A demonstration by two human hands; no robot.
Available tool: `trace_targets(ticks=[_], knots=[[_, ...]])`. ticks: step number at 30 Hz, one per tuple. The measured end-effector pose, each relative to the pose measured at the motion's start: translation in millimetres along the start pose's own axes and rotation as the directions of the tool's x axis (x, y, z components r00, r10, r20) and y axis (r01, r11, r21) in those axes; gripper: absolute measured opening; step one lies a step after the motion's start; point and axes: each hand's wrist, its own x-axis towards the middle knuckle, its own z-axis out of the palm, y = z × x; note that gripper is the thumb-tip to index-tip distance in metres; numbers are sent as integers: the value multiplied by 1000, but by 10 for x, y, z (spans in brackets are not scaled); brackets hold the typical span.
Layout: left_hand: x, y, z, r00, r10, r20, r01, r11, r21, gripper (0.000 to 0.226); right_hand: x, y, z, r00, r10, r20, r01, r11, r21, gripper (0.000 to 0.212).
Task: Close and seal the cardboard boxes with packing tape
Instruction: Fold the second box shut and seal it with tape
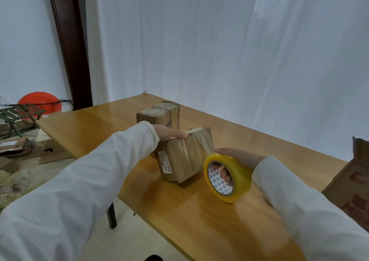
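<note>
A small cardboard box (184, 159) with a white label stands on the wooden table (103, 125), tilted up on one edge. My left hand (168, 135) grips its upper left corner, thumb lying across the top. My right hand (237, 158) holds a yellow roll of packing tape (227, 178), fingers through its core, just right of the box. A clear strip of tape runs from the roll onto the box's right side. A second taped box (159, 115) sits behind the first.
A large open cardboard carton (351, 188) stands at the table's right edge. Left of the table, on the floor, lie flattened cardboard (54, 151), a folding stool (20, 115) and an orange basin (40, 103). White curtains hang behind.
</note>
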Motion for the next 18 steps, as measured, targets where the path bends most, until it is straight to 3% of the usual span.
trace_targets(ticks=[3,6,8,11,12,14,16,18], knots=[[39,-24,-18,999,-47,-4,47,993,-106,88,-52,120,-76,991,-133,19,129,980,153,57],[16,-86,-20,997,-77,-22,72,977,-198,79,-164,65,-152,975,-218,44,201,948,245,48],[-15,-135,29,996,-85,-27,77,971,-227,71,-200,-67,-92,987,-160,5,158,978,137,37],[-7,-262,188,997,-43,-65,28,976,-218,64,-115,-175,97,990,-15,-140,-26,958,-285,40],[23,-308,232,995,-13,-94,0,991,-137,62,-75,-169,149,992,30,-121,-71,934,-349,41],[100,-382,239,986,45,-158,-20,987,159,67,-18,-145,183,990,106,-89,-129,943,-306,43],[114,-409,201,948,189,-256,-45,875,483,67,-32,-136,175,988,101,-115,-125,966,-226,46],[62,-377,227,880,402,-253,-146,736,661,60,-49,-143,181,988,82,-128,-109,969,-221,49]])
